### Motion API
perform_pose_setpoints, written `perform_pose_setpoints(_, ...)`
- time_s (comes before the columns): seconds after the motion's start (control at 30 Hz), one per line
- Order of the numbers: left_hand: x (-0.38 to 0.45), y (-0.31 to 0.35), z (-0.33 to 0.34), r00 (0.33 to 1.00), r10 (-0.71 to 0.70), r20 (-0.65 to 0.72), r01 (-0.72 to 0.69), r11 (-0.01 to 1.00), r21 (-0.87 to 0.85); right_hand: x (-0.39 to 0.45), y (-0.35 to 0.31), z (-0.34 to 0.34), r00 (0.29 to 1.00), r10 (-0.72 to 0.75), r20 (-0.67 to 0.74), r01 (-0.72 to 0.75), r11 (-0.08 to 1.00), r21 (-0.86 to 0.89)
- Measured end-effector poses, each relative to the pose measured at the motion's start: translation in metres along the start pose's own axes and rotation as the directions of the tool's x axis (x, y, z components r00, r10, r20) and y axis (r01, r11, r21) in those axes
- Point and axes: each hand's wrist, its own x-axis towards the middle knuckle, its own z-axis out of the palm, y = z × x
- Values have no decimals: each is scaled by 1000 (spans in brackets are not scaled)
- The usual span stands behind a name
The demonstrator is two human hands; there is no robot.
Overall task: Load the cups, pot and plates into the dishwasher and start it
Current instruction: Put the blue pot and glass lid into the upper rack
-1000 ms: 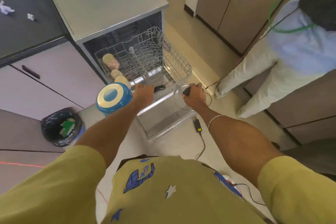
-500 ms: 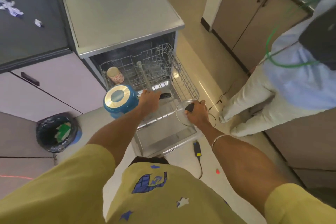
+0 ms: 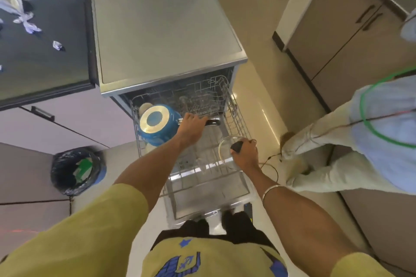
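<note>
Pot: A blue pot (image 3: 157,125) hung upside down over the left side of the pulled-out lower rack (image 3: 239,119), its black handle pointing right across the wires; it appeared not yet set down.
Left hand: The left hand (image 3: 191,127) was closed around the pot's handle.
Right hand: The right hand (image 3: 245,153) gripped a glass lid (image 3: 227,148) by its dark knob, above the rack's front right corner.
Cups: At least one pale cup (image 3: 144,107) sat at the rack's back left, behind the pot.
Plates: None could be seen in the rack.
Dishwasher: The dishwasher (image 3: 166,36) stood open, door down in front of the rack.
Remaining: Seating the pot, plates, closing, starting, by this view.
</note>
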Motion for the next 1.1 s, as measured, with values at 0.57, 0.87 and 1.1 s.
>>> perform_pose_setpoints(0.57, 163, 2, 91, 989, 12, 150, -6, 999, -43, 127, 20, 67, 979, -76, 189, 73, 997, 22)
perform_pose_setpoints(0.87, 196, -4, 137, 972, 99, 214, -110, 993, 37, 141, 33, 102, 967, -126, 221, 127, 992, 13)
perform_pose_setpoints(1.1, 198, 6, 170, 972, 125, 201, -151, 981, 120, 144, 52, 118, 965, -149, 218, 153, 988, 2)
